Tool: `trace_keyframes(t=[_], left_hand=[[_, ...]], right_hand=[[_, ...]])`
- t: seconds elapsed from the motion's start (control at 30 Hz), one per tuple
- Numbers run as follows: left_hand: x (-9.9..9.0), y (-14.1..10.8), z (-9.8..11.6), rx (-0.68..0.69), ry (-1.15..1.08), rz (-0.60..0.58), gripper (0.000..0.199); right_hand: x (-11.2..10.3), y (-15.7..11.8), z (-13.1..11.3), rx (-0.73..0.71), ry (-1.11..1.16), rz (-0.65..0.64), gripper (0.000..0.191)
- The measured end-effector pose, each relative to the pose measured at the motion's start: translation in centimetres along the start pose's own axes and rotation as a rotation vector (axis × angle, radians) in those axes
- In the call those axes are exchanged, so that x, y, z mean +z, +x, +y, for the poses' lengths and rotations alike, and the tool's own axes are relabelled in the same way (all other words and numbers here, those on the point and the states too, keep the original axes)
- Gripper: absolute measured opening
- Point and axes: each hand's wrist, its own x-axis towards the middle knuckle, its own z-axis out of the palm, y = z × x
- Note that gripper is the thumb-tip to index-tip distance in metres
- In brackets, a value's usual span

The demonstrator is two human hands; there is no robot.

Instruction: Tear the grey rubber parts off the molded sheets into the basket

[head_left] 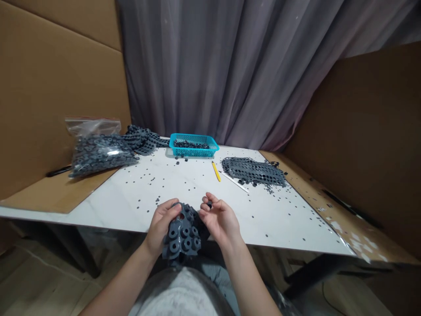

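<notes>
A dark grey rubbery sheet (pixel 184 235) with rows of raised rings is bunched at the table's front edge. My left hand (pixel 164 221) grips its upper left side, thumb on top. Just right of the sheet, my right hand (pixel 219 218) is turned palm up with its fingers curled, and a small dark piece (pixel 209 204) shows at the fingertips. Farther back stands a turquoise basket (pixel 194 152) with small dark pieces inside.
A clear bag (pixel 98 151) full of grey pieces lies at the left, beside crumpled perforated sheets (pixel 143 139). Flat perforated sheets (pixel 253 171) lie at the right, near a yellow pen-like tool (pixel 216 171) and a white stick (pixel 235 182). Cardboard walls flank the table.
</notes>
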Motion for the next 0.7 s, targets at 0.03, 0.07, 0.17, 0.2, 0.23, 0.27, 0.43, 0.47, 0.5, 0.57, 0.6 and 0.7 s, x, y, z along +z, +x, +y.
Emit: trace_keyframes(t=[0.03, 0.07, 0.17, 0.2, 0.23, 0.27, 0.43, 0.47, 0.5, 0.57, 0.6, 0.7], left_hand=[[0.1, -0.1, 0.0, 0.001, 0.004, -0.012, 0.039], [0.2, -0.2, 0.1, 0.001, 0.013, -0.027, 0.038], [0.2, -0.4, 0.1, 0.009, 0.069, -0.084, 0.036], [0.1, -0.5, 0.0, 0.017, 0.089, -0.104, 0.036], [-0.1, -0.5, 0.0, 0.025, 0.106, -0.121, 0.037], [-0.2, -0.6, 0.0, 0.031, 0.117, -0.138, 0.038], [0.0, -0.9, 0.0, 0.019, 0.046, -0.137, 0.040], [0.3, -1.0, 0.1, 0.014, -0.026, -0.102, 0.039], [0.6, -1.0, 0.2, 0.003, -0.116, -0.056, 0.038], [1.3, -0.7, 0.5, -0.062, -0.292, 0.025, 0.038], [1.6, -0.5, 0.7, -0.111, -0.364, 0.048, 0.037], [2.1, 0.4, 1.3, -0.230, -0.487, 0.041, 0.034]], right_hand=[[0.1, -0.1, -0.1, -0.011, -0.029, -0.013, 0.008], [0.3, -0.4, -0.1, -0.020, -0.079, -0.032, 0.002], [1.3, -1.5, -0.4, -0.122, -0.456, -0.095, 0.019], [1.7, -2.0, -0.6, -0.188, -0.657, -0.123, 0.021], [2.1, -2.4, -0.9, -0.253, -0.869, -0.157, 0.022], [2.5, -2.7, -1.2, -0.305, -1.065, -0.201, 0.023], [3.2, -3.2, -2.2, -0.313, -1.381, -0.465, 0.024], [3.1, -3.1, -1.9, -0.317, -1.307, -0.476, 0.026], [3.0, -3.0, -1.3, -0.317, -1.186, -0.465, 0.028], [2.9, -2.6, 0.3, -0.288, -0.820, -0.357, 0.034], [2.9, -2.3, 1.2, -0.253, -0.608, -0.271, 0.037], [3.4, -1.5, 3.4, -0.156, -0.092, -0.016, 0.042]])
